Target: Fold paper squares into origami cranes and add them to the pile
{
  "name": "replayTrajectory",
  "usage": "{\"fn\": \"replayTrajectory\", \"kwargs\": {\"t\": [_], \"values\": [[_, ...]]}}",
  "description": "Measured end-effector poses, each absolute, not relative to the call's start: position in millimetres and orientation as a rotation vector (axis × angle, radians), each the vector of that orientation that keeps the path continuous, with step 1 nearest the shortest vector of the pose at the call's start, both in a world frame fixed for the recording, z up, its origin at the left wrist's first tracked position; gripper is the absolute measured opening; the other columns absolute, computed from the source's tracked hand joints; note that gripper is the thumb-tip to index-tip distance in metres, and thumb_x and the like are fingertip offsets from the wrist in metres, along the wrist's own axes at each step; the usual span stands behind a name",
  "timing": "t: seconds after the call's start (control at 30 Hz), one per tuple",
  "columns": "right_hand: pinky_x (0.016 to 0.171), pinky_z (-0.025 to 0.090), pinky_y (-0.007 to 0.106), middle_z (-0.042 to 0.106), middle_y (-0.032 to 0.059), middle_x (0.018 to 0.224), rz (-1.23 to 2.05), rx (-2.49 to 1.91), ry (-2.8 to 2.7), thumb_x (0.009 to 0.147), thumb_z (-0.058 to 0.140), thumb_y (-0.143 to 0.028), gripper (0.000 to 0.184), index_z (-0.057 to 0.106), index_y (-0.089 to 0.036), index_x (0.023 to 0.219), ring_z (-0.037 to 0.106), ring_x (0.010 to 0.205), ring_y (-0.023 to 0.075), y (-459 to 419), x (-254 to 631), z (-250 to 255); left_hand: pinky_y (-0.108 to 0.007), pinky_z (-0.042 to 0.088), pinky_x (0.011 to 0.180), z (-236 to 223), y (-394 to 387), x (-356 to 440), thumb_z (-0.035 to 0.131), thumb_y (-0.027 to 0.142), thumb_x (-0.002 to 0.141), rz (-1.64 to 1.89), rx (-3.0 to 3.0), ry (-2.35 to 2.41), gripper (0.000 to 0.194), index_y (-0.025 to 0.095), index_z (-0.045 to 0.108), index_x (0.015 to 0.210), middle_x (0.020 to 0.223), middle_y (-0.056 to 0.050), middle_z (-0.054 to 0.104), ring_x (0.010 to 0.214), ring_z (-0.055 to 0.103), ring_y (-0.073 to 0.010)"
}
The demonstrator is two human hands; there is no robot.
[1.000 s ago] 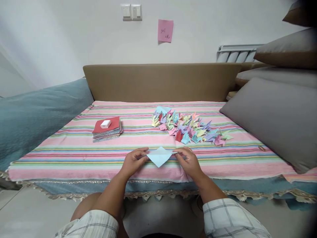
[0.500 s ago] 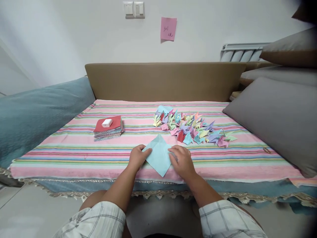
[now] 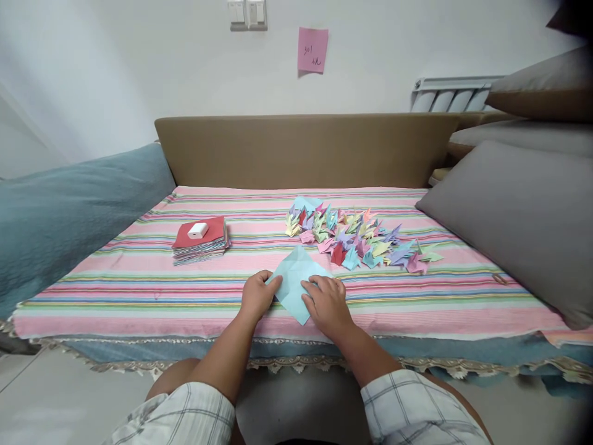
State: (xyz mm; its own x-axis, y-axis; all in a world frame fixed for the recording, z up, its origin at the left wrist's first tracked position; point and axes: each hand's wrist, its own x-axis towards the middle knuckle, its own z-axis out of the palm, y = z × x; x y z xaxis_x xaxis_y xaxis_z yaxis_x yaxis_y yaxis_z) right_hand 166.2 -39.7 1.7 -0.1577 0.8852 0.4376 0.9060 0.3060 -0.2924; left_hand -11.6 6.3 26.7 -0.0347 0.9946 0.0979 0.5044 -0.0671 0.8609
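A light blue square of origami paper [image 3: 293, 279] lies on the striped cloth, turned so one corner points away from me and one towards me. Faint creases show on its surface. My left hand [image 3: 256, 296] holds its left corner, thumb on top and fingers underneath. On the paper's right half rests my right hand [image 3: 328, 304], its fingers apart and bent, covering part of that side. Beyond the paper sits a pile of folded paper cranes [image 3: 345, 240] in many colours.
To the left, a white box-shaped object [image 3: 197, 230] rests on a stack of coloured paper [image 3: 201, 250] with a red sheet on top. Grey cushions [image 3: 514, 216] stand at the right, and a blue-covered armrest [image 3: 88, 204] at the left. A small brown loop [image 3: 499, 279] lies near the cushion.
The blue paper was folded with a hand at each side corner; it then opened out into a square. My right hand has since slid left over its surface.
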Motion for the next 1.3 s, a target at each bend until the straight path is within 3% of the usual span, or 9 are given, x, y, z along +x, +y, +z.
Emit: {"fn": "replayTrajectory", "kwargs": {"t": [0.2,0.33,0.47,0.57,0.67,0.8,0.9,1.07,1.3], "values": [[0.093,0.025,0.039,0.058,0.0041,0.111,-0.037,-1.609,-2.044,0.088,0.049,-0.032,0.029,0.058,-0.027,0.115,0.047,0.101,0.0202,-33.6,164.1,-2.6,-0.023,0.036,0.054,29.9,8.8,-4.6,0.052,0.045,0.073,0.979,1.750,1.598,0.030,0.018,0.060,0.065,0.059,0.002,0.058,0.058,0.053,-0.0138],[0.091,0.026,0.038,0.059,0.0045,0.110,-0.013,-1.619,-2.038,0.087,0.049,-0.031,0.029,0.057,-0.027,0.115,0.048,0.100,0.0200,-30.9,164.0,-6.6,-0.024,0.040,0.057,27.9,2.6,-6.3,0.054,0.045,0.072,0.937,1.813,1.509,0.029,0.019,0.065,0.082,0.064,0.001,0.063,0.062,0.057,-0.0158],[0.092,0.026,0.038,0.058,0.0039,0.109,-0.012,-1.626,-2.032,0.086,0.052,-0.030,0.029,0.058,-0.028,0.114,0.048,0.101,0.0198,-30.9,162.7,-6.2,-0.030,0.044,0.073,24.7,-5.0,-3.9,0.061,0.033,0.067,0.901,1.893,1.520,0.038,0.021,0.061,0.103,0.075,0.001,0.068,0.072,0.061,-0.0178],[0.092,0.026,0.038,0.058,0.0036,0.110,0.002,-1.639,-2.029,0.085,0.053,-0.031,0.030,0.058,-0.028,0.114,0.047,0.102,0.0198,-30.7,161.8,-5.6,-0.038,0.039,0.088,24.1,-9.2,0.2,0.061,0.029,0.067,0.850,1.958,1.608,0.043,0.022,0.057,0.110,0.080,0.001,0.068,0.075,0.062,-0.0178],[0.091,0.027,0.037,0.059,0.0038,0.110,0.032,-1.654,-2.028,0.086,0.052,-0.031,0.030,0.058,-0.028,0.115,0.047,0.103,0.0204,-30.7,161.9,-4.9,-0.046,0.025,0.101,23.3,-12.4,3.3,0.061,0.030,0.069,0.800,2.020,1.671,0.042,0.023,0.057,0.111,0.084,0.001,0.068,0.079,0.061,-0.0183],[0.091,0.026,0.037,0.058,0.0046,0.110,0.044,-1.657,-2.040,0.087,0.050,-0.031,0.030,0.057,-0.028,0.115,0.047,0.103,0.0205,-31.5,162.4,-2.9,-0.051,0.013,0.105,20.2,-16.9,5.3,0.061,0.031,0.071,0.773,2.075,1.666,0.031,0.027,0.061,0.102,0.091,0.001,0.069,0.091,0.059,-0.0198],[0.090,0.026,0.036,0.058,0.0056,0.109,0.056,-1.681,-2.044,0.087,0.049,-0.032,0.026,0.060,-0.026,0.110,0.046,0.102,0.0209,-32.1,162.7,-1.3,-0.052,0.010,0.105,17.1,-20.7,6.2,0.060,0.028,0.072,0.793,2.151,1.641,0.022,0.030,0.065,0.093,0.096,0.002,0.069,0.099,0.057,-0.0213],[0.089,0.026,0.035,0.059,0.0063,0.095,0.062,-1.718,-2.058,0.085,0.048,-0.024,0.018,0.063,-0.021,0.094,0.046,0.096,0.0210,-33.0,165.0,-0.5,-0.056,0.010,0.103,12.3,-25.6,5.1,0.061,0.022,0.069,0.778,2.336,1.574,0.024,0.030,0.066,0.091,0.101,0.000,0.069,0.105,0.055,-0.0243],[0.086,0.027,0.035,0.058,0.0086,0.092,0.045,-1.819,-2.044,0.081,0.047,-0.018,0.018,0.064,-0.018,0.083,0.045,0.096,0.0223,-36.6,169.5,-2.6,-0.060,0.003,0.103,12.9,-31.3,-1.4,0.061,0.040,0.075,0.701,2.596,1.358,0.025,0.029,0.065,0.097,0.110,-0.004,0.066,0.108,0.053,-0.0266]]}}
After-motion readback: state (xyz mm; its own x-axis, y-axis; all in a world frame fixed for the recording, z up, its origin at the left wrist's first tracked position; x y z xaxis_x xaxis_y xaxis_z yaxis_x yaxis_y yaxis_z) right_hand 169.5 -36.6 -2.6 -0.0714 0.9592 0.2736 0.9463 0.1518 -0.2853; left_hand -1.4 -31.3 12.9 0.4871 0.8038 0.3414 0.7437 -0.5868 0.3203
